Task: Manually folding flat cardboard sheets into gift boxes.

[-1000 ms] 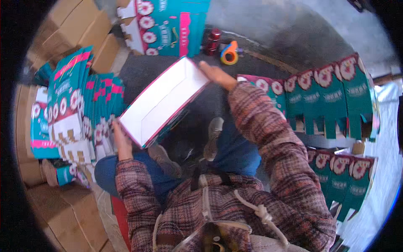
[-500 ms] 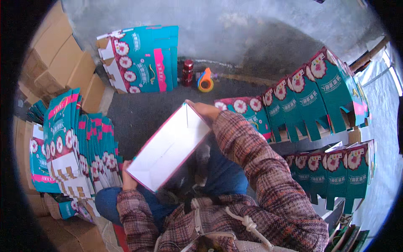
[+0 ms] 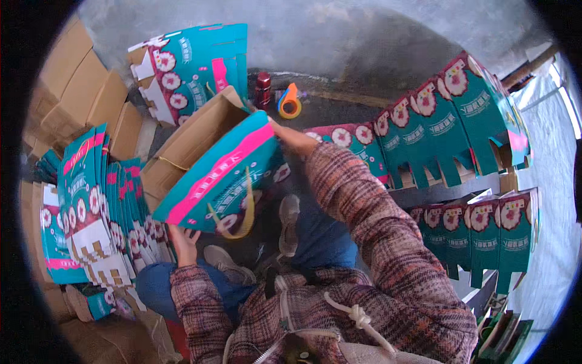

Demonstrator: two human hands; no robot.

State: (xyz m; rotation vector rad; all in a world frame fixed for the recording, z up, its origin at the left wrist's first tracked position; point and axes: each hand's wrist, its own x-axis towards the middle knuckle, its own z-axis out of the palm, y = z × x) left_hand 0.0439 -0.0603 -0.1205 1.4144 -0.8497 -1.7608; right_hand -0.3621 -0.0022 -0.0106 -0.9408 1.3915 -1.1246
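Observation:
A teal carton with a pink band (image 3: 229,165) is tilted in front of me, its brown inside showing through the open top. A yellow cord handle (image 3: 250,206) hangs from its near side, and another cord lies across the far panel. At the carton's right end, my right hand (image 3: 293,139) grips it, its fingertips partly hidden. My left hand (image 3: 183,244) is by the lower left corner with its fingers spread; the thumb side seems to touch the carton's edge.
Flat teal cartons (image 3: 91,200) are stacked at left beside brown boxes (image 3: 91,79). More flat cartons (image 3: 194,67) lean on the back wall near a red bottle (image 3: 262,90) and an orange tape roll (image 3: 290,104). Rows of opened cartons (image 3: 436,127) stand at right. My shoes (image 3: 290,224) are below.
The carton has been turned over: its white bottom faced me before, and now its open top and printed side show. It has shifted up and left, and my left hand's fingers have spread.

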